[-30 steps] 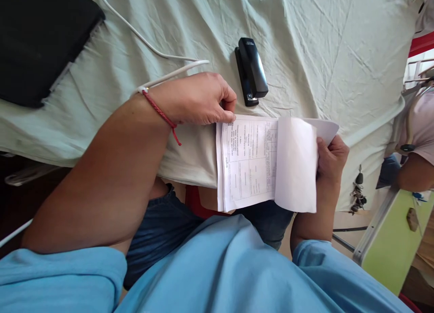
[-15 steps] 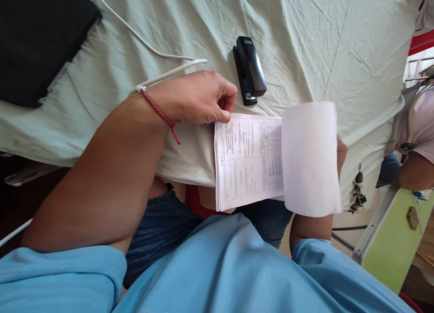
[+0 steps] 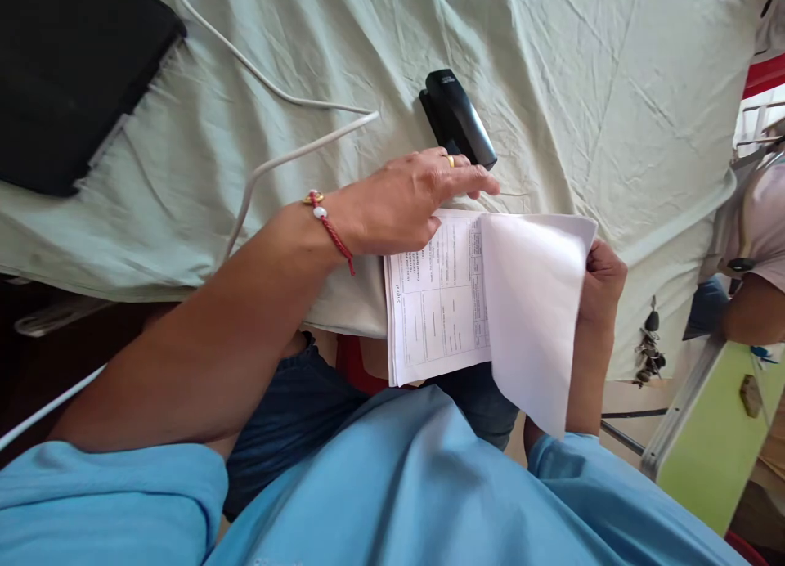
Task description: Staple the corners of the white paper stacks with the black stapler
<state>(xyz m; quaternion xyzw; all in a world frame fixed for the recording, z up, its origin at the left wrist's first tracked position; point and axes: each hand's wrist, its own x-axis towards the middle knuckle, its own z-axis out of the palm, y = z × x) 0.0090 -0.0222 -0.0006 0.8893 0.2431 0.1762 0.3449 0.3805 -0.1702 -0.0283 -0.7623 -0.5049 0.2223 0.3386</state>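
My left hand point(image 3: 423, 198) reaches over the top left corner of a sheaf of printed papers point(image 3: 435, 321), palm down with fingers stretched out. Its fingertips are beside the front end of a black stapler point(image 3: 459, 116) and seem to touch it. The thumb is at the papers' upper edge. My right hand point(image 3: 604, 280) is closed on the right end of the papers, its fingers partly hidden behind them. A top sheet point(image 3: 536, 312) curls over to the right, its blank side showing, and covers part of the printed form.
A pale green cloth point(image 3: 643, 141) covers the table. A white cable point(image 3: 294, 100) runs across it beside a black case point(image 3: 79, 75) at the left. Keys point(image 3: 650, 345) hang near the right edge. Another person's arm point(image 3: 754, 308) is at the far right.
My left hand has let go of the papers' left corner and moved right, toward the stapler, which has turned slightly. The lifted sheet swung right, then dropped lower, uncovering my right hand.
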